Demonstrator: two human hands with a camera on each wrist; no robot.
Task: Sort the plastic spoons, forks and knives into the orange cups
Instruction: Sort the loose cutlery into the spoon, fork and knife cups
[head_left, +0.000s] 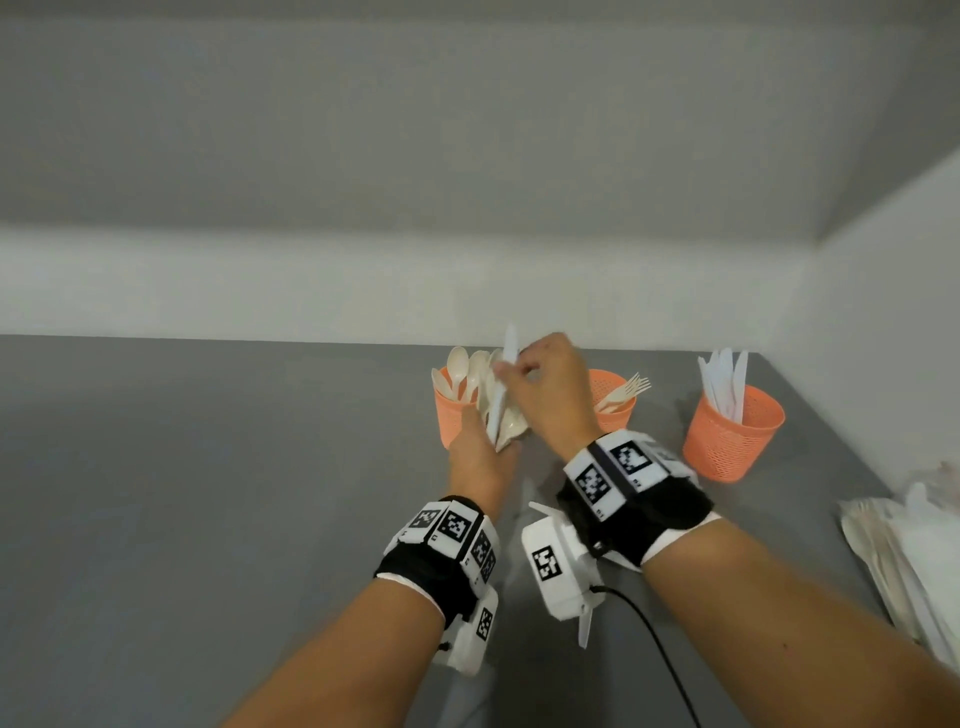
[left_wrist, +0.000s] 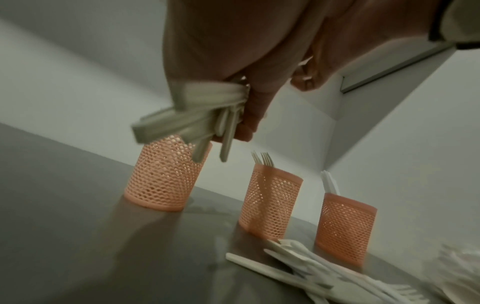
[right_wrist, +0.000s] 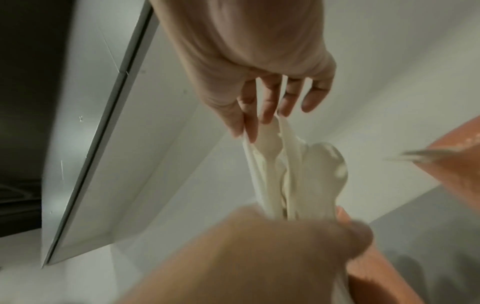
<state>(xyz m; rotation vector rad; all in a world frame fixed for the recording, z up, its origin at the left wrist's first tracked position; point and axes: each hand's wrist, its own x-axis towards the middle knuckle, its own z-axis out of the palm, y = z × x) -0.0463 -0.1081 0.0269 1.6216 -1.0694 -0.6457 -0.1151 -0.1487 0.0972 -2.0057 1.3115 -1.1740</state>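
Three orange mesh cups stand in a row at the back of the grey table: a spoon cup (head_left: 451, 410) on the left, a fork cup (head_left: 615, 397) in the middle, a knife cup (head_left: 730, 439) on the right. My left hand (head_left: 480, 447) grips a bundle of cream cutlery (left_wrist: 192, 119) by the handles, just in front of the spoon cup. My right hand (head_left: 545, 389) pinches the top of a white knife (head_left: 503, 384) that sticks up out of that bundle. In the right wrist view the fingertips (right_wrist: 250, 131) close on the cutlery tips (right_wrist: 270, 133).
A loose pile of white and cream cutlery (head_left: 906, 556) lies at the table's right edge. The same pile (left_wrist: 311, 267) shows low in the left wrist view. A white wall runs behind the cups. A black cable (head_left: 654, 644) trails from my right wrist.
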